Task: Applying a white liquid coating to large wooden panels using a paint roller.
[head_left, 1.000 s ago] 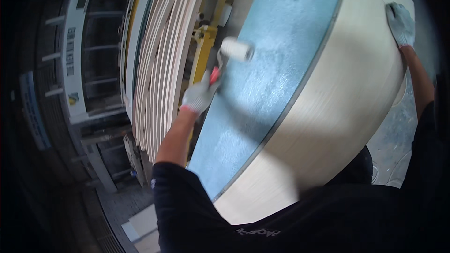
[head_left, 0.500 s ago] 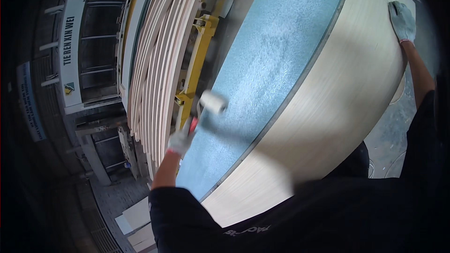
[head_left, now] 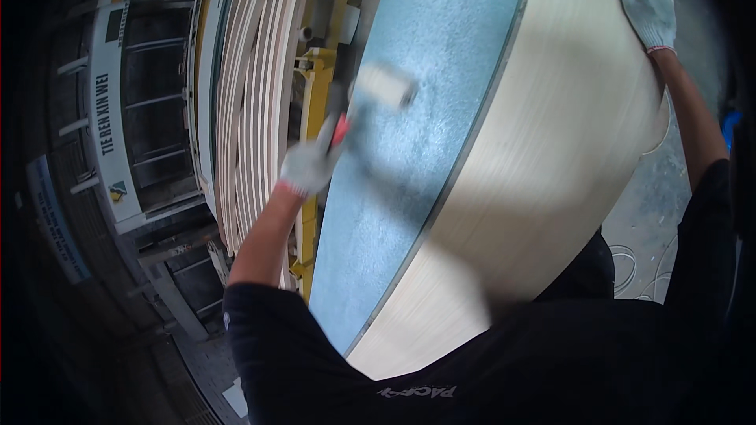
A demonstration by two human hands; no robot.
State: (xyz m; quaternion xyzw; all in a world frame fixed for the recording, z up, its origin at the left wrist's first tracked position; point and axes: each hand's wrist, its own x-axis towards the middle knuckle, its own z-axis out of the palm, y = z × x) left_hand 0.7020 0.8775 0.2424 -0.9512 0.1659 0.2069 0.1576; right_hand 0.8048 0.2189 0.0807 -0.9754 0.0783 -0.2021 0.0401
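Observation:
In a pale knit glove, my left hand (head_left: 309,165) is wrapped round the red handle of a paint roller (head_left: 386,86). The white roller sleeve, smeared by motion, is over the far left part of a long panel with a wet-looking light blue surface (head_left: 425,63). Alongside it on the right lies a pale wood-grain sheet (head_left: 543,134), with a dark edge strip between the two. My right hand (head_left: 647,6), gloved too, lies on the sheet's far right corner with its fingers curled at the edge. Whether it grips the sheet there is hard to see.
Left of the blue panel stand a yellow metal frame (head_left: 315,94) and a stack of long wooden boards (head_left: 260,110). Farther left is a white-framed machine (head_left: 118,126) with rollers. A coiled hose or cable (head_left: 624,267) lies on the floor at the right.
My left hand has moved the roller away from me along the blue panel. My right hand remains on the sheet's corner. The whole view has shifted slightly.

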